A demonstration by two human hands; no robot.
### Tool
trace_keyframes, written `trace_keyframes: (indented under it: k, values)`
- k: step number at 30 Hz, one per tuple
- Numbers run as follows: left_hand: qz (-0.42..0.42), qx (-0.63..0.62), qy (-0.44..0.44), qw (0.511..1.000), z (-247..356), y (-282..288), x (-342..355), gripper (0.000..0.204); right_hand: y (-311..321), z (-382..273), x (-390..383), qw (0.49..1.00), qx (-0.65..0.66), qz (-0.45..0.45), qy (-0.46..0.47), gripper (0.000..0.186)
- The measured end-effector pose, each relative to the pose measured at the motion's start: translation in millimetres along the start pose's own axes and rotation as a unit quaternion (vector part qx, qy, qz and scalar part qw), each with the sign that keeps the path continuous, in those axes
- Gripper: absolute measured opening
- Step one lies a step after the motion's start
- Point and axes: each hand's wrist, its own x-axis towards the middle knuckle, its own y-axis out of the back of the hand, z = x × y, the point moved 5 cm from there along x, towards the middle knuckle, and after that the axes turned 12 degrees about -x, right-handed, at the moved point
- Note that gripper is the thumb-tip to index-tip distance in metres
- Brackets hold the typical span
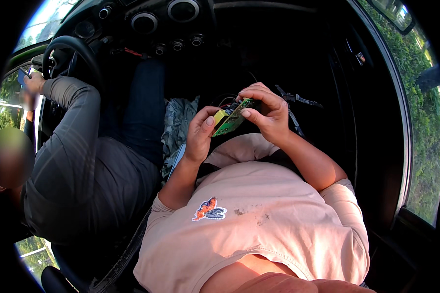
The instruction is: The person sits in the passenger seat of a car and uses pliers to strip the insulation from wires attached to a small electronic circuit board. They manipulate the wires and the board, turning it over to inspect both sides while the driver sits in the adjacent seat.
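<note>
Above my lap I hold a green circuit board [231, 123], tilted, with a yellow block-shaped component [220, 116] at its left end. My left hand [200, 131] pinches that end, its thumb and fingers close by the yellow part. At the opposite end, my right hand [268, 110] grips the board, thumb on the face toward me and fingers over the top edge. Thin wires show behind the board, though where they lead is hidden. Other dark parts on its far side are mostly covered by my fingers.
To my left a person in a grey top [83, 161] sits by the steering wheel [73, 49], holding a phone-like object. Crumpled grey-green fabric [178, 122] lies between us. Dark straps with a buckle [298, 99] are beyond my right hand. The vehicle door [371, 112] stands at my right.
</note>
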Motion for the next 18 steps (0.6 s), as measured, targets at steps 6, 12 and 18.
trace_keyframes:
  k: [6, 12, 18]
  values:
    - [-0.003, 0.002, -0.007, 1.0, -1.3, 0.3, 0.1, 0.044, 0.8, -0.8, 0.1, 1.0, -0.018, 0.005, 0.013, 0.022]
    - [-0.001, 0.006, -0.005, 1.0, -2.0, -0.1, 0.6, 0.046, 0.6, -2.1, -0.9, 0.999, -0.028, -0.004, 0.018, 0.017]
    - [-0.013, 0.002, 0.006, 1.0, -3.5, 3.0, 0.0, 0.048, 1.5, -0.2, -1.1, 0.999, -0.033, -0.003, 0.014, 0.016]
